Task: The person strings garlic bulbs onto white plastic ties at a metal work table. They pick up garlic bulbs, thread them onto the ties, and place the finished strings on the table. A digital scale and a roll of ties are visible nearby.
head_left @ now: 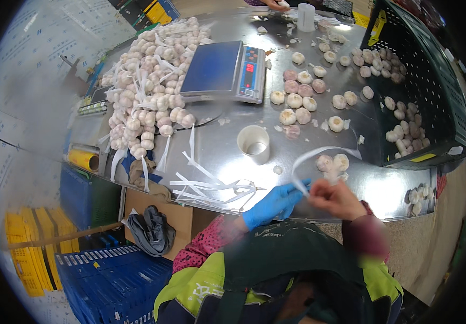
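My left hand (273, 204), in a blue glove, grips the low end of a curved white mesh strip (327, 148) at the table's near edge. Close on its right, my bare right hand (334, 197) has its fingers curled on the same strip. Three or so garlic bulbs (340, 162) lie just beyond my hands, inside the strip's curve. A white cup (249, 141) stands up and left of them. More white strips (206, 186) lie to the left. Loose bulbs (294, 100) sit in small groups at centre right.
Strung garlic (146, 75) is heaped left on the steel table (216, 151), beside a scale (211, 70). A dark green crate (433, 124) holds bulbs at right. Blue crates (108, 281) and yellow crates (30, 248) sit lower left. A co-worker's hand (276, 4) and a plastic cylinder (305, 17) are at the back.
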Motion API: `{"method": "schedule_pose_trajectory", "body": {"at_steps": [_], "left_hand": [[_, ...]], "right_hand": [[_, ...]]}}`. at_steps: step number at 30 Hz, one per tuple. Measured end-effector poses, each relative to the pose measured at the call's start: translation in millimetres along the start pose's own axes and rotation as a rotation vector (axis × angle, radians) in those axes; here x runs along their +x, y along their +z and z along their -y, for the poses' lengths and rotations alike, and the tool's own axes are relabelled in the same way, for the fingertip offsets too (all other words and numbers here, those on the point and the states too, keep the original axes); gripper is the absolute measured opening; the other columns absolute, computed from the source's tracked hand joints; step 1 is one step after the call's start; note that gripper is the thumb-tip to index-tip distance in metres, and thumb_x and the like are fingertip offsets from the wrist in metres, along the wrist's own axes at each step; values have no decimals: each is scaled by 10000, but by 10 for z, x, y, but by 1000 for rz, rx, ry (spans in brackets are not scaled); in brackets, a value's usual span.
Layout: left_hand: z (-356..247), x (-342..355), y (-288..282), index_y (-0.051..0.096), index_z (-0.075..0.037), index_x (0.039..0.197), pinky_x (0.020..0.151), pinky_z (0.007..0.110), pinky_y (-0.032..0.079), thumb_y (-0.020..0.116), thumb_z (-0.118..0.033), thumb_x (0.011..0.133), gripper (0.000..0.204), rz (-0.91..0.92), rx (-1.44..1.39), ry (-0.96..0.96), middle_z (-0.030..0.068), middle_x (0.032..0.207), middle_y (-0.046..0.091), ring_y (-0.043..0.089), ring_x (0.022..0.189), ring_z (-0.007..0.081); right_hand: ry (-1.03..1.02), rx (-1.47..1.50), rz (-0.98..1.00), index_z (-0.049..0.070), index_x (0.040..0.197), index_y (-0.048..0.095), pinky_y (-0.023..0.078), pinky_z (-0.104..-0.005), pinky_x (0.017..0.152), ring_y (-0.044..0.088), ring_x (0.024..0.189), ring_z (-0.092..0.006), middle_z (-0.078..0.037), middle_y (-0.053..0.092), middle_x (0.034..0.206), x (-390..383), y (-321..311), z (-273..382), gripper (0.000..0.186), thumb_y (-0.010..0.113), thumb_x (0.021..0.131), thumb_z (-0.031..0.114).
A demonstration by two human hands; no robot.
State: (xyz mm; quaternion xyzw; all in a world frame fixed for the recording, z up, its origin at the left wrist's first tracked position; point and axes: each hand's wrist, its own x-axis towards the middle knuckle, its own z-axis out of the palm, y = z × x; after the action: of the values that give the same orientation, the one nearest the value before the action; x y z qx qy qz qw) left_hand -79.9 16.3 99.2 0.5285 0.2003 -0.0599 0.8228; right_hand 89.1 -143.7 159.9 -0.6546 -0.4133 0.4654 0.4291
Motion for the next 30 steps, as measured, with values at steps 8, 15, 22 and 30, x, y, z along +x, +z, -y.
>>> {"method": "schedule_pose_trajectory", "body": {"at_steps": [8, 15, 22, 30], "left_hand": [[-163, 294, 90, 587, 65, 1274, 481, 184, 414, 498, -243, 1074, 378, -286, -396, 253, 45, 861, 679, 485, 514, 43], [-231, 235, 256, 605, 58, 1261, 476, 182, 367, 401, -344, 1104, 477, -124, 15, 195, 12, 684, 605, 452, 483, 33], [-103, 153, 400, 645, -48, 989, 501, 211, 382, 408, -341, 1099, 393, -129, 230, 60, -10, 697, 605, 479, 531, 45], [-196, 105, 264, 618, 33, 1294, 428, 194, 355, 508, -195, 1061, 344, -557, -79, 343, 129, 1038, 737, 448, 489, 41]], "right_hand": [[-13, -548, 482, 110, 1044, 691, 528, -438, 706, 680, 787, -343, -127, 700, 810, -511, -332, -738, 212, 702, 841, 169], [-277, -322, -8, 117, 1182, 676, 471, -419, 962, 591, 1152, -318, -155, 622, 1241, -284, -309, -805, 290, 695, 917, 233], [-349, 39, -333, 50, 890, 665, 386, -391, 1051, 521, 1228, -247, -82, 624, 1242, 275, -107, -238, 87, 713, 878, 123], [-536, -98, -350, 89, 787, 605, 340, -388, 957, 572, 1024, -208, -12, 657, 1019, 244, 241, -331, 147, 696, 887, 144]]}}
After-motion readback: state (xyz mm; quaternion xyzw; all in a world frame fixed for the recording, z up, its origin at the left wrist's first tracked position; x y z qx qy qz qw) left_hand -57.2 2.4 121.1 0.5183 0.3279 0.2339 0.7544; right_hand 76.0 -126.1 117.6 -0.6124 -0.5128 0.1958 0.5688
